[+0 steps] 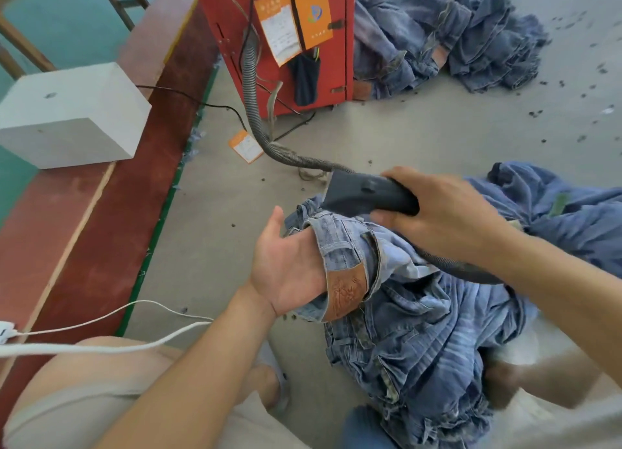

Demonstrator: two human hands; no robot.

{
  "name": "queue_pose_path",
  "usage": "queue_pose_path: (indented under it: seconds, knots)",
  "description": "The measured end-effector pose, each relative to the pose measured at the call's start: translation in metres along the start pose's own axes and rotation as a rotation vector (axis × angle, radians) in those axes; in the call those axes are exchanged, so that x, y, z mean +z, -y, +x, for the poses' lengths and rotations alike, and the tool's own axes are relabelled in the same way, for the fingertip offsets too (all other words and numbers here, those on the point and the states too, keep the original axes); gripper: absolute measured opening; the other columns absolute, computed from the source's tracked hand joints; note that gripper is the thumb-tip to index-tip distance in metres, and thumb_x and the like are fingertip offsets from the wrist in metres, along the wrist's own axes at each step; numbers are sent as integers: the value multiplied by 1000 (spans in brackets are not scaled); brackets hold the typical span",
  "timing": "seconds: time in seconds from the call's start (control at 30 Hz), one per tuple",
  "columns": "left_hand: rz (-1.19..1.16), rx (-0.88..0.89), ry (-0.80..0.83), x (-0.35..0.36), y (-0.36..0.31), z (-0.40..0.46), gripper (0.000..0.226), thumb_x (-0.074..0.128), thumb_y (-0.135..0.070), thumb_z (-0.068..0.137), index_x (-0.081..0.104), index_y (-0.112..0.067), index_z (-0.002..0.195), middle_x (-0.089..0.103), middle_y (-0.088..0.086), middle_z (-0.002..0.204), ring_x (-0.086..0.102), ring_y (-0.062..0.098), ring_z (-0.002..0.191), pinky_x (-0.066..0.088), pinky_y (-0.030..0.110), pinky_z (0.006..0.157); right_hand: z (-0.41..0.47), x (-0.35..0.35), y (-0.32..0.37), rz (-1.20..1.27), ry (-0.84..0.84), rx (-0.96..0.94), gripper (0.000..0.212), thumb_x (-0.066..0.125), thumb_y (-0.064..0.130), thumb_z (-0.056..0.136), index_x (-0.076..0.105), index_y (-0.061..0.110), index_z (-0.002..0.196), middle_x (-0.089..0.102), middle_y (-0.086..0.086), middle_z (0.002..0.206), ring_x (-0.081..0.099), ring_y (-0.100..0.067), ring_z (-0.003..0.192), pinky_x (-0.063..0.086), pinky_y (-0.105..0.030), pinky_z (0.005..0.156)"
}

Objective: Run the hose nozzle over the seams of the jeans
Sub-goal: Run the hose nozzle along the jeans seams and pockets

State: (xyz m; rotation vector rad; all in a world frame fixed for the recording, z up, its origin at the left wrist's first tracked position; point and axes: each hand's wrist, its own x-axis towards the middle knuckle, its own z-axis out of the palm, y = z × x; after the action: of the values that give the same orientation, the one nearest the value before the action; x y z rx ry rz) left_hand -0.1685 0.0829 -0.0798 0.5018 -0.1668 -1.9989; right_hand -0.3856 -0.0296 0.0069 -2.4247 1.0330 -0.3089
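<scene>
A pair of blue jeans lies bunched over my lap, with a brown leather waistband patch facing up. My left hand holds the waistband from the left, palm up, its fingers hidden inside the denim. My right hand grips the dark grey hose nozzle, whose mouth sits on the top edge of the waistband. The ribbed grey hose runs from the nozzle across the floor up to the red machine.
A red machine with orange tags stands on the concrete floor ahead. Piles of jeans lie behind it and at my right. A white block sits on the red ledge at left. White cables cross my left knee.
</scene>
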Motion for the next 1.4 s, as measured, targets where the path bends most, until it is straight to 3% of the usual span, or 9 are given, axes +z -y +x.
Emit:
queue_pose_path:
  seconds: [0.13, 0.23, 0.3, 0.47, 0.6, 0.73, 1.07, 1.23, 1.4]
  knots:
    - [123, -25, -142, -3, -10, -2, 93, 40, -80, 94, 46, -9, 154, 44, 22, 157, 44, 39, 145, 38, 55, 118, -2, -27, -32, -24, 33, 86, 24, 71, 49, 88, 60, 39, 107, 61, 19, 73, 55, 2, 67, 41, -30, 60]
    - [434, -11, -421, -5, -7, 3, 39, 82, -38, 83, 80, -10, 110, 74, 20, 114, 75, 31, 98, 62, 47, 84, -9, -27, -36, -52, 82, 94, 26, 68, 53, 87, 57, 43, 107, 60, 19, 71, 56, 0, 67, 43, -35, 61]
    - [539, 53, -560, -11, -5, 5, 11, 79, -7, 83, 80, -8, 94, 76, 18, 92, 76, 28, 77, 63, 41, 67, -12, -23, -34, -77, 103, 84, 27, 66, 58, 87, 55, 46, 108, 63, 18, 73, 59, -4, 68, 48, -38, 65]
    - [564, 117, -652, -11, -7, 14, 20, 48, 4, 101, 68, 1, 106, 76, 22, 88, 77, 33, 74, 62, 43, 62, -23, -17, -36, -162, 149, 92, 32, 58, 67, 87, 50, 49, 112, 62, 15, 78, 59, -8, 67, 54, -42, 68]
    - [630, 23, -671, -12, 6, 21, 27, 76, -24, 94, 73, -1, 108, 77, 22, 104, 77, 32, 92, 62, 50, 85, -22, -18, -45, -198, 254, 159, 32, 59, 65, 89, 50, 47, 115, 67, 10, 85, 64, -16, 75, 56, -45, 73]
    - [834, 52, -807, -19, 15, 24, 27, 83, 0, 82, 74, -5, 106, 79, 15, 98, 78, 32, 87, 64, 44, 72, -17, -13, -46, -186, 244, 134, 30, 60, 63, 90, 51, 44, 112, 67, 11, 82, 64, -16, 74, 56, -45, 73]
    - [456, 11, -613, -17, -3, 18, 25, 64, 3, 93, 69, 0, 118, 75, 26, 106, 76, 34, 87, 64, 47, 73, -30, -16, -50, -199, 303, 50, 40, 53, 72, 85, 46, 53, 120, 65, 20, 88, 63, -8, 79, 55, -40, 73]
    - [1089, 82, -967, -39, 9, 28, 18, 66, -25, 99, 69, -28, 117, 75, 2, 112, 70, 27, 106, 54, 53, 102, -30, -7, -56, -150, 168, 85, 38, 56, 68, 88, 47, 49, 120, 66, 14, 89, 63, -11, 76, 56, -42, 71]
    - [1335, -169, -858, -54, 18, 17, 63, 94, -32, 73, 51, -32, 120, 67, -9, 115, 73, 10, 82, 58, 27, 75, -27, -5, -59, -192, 117, 109, 36, 55, 66, 91, 44, 47, 120, 60, 14, 79, 61, -14, 73, 55, -42, 67]
